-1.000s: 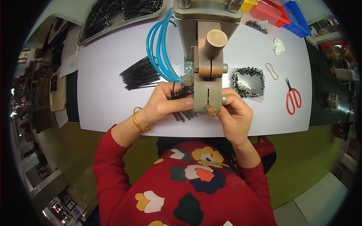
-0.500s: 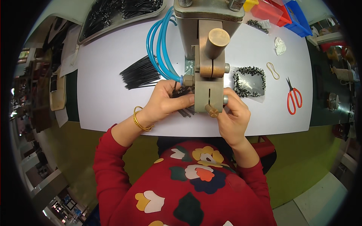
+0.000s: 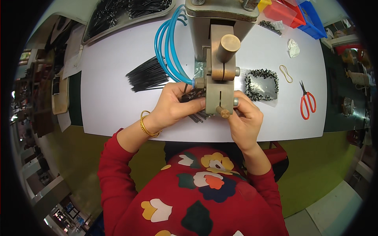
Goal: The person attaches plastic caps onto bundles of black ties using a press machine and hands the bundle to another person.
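Observation:
My left hand point(image 3: 173, 103) is closed around a bunch of thin black wires point(image 3: 200, 116), its thumb pressed on them at the left side of a metal bench press point(image 3: 219, 88). Some wire ends stick out below the thumb. On the press's other side, my right hand point(image 3: 247, 121) has its fingers bent and pinched together close to the press head. The head hides its fingertips and whatever they hold. A fanned pile of straight black wires point(image 3: 146, 74) lies beyond my left hand. Right of the press, a clear shallow tray point(image 3: 264, 85) carries many tiny black parts.
Blue air hoses point(image 3: 167, 47) loop down to the press's left side. A metal tray point(image 3: 88, 37) of black wires stands far left. To the right lie red-handled scissors point(image 3: 308, 104), a rubber band point(image 3: 286, 74), crumpled tissue point(image 3: 293, 48) and a small parts bag point(image 3: 271, 26); a blue bin point(image 3: 313, 19) stands behind.
The press appears slightly farther right and higher in the picture. My right hand has shifted a little to the right; my left hand keeps its hold on the wires.

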`<state>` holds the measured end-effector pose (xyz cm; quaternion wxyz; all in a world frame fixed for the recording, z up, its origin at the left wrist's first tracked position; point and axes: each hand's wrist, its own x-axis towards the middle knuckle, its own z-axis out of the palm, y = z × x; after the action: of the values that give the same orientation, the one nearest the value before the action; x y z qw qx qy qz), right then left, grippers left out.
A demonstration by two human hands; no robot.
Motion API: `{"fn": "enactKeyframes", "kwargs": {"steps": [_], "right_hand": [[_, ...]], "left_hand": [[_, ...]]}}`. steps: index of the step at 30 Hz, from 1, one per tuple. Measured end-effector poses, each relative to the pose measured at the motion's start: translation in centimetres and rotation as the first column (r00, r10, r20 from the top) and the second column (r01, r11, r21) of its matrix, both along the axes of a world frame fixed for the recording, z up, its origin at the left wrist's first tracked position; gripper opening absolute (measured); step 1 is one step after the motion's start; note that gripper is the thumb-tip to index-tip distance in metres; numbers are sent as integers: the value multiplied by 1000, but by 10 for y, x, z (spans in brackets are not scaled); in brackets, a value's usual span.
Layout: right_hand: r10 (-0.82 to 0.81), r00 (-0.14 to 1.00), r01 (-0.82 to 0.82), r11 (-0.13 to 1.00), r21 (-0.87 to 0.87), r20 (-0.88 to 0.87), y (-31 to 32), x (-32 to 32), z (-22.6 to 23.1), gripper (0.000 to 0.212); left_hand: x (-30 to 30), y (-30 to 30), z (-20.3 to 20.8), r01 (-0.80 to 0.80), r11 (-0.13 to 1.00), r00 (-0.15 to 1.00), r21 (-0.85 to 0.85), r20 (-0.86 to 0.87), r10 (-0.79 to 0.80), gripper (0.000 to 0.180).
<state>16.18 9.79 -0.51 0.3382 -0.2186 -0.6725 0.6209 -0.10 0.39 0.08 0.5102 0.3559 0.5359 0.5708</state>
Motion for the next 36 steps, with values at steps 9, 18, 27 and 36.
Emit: {"fn": "enactKeyframes", "kwargs": {"steps": [9, 18, 27, 36], "right_hand": [[147, 975, -217, 776, -592, -164, 11, 15, -4, 6], [223, 863, -505, 424, -752, -453, 20, 19, -9, 5], [-102, 983, 35, 921, 387, 153, 57, 67, -4, 5], [-383, 887, 31, 609, 793, 259, 80, 82, -9, 10]], "left_hand": [[-3, -1, 0, 55, 997, 998, -54, 11, -55, 24], [-3, 3, 2, 87, 995, 996, -50, 20, -86, 23], [-5, -5, -2, 21, 998, 993, 66, 116, -28, 22], [-1, -2, 8, 36, 997, 982, -66, 186, -24, 22]]}}
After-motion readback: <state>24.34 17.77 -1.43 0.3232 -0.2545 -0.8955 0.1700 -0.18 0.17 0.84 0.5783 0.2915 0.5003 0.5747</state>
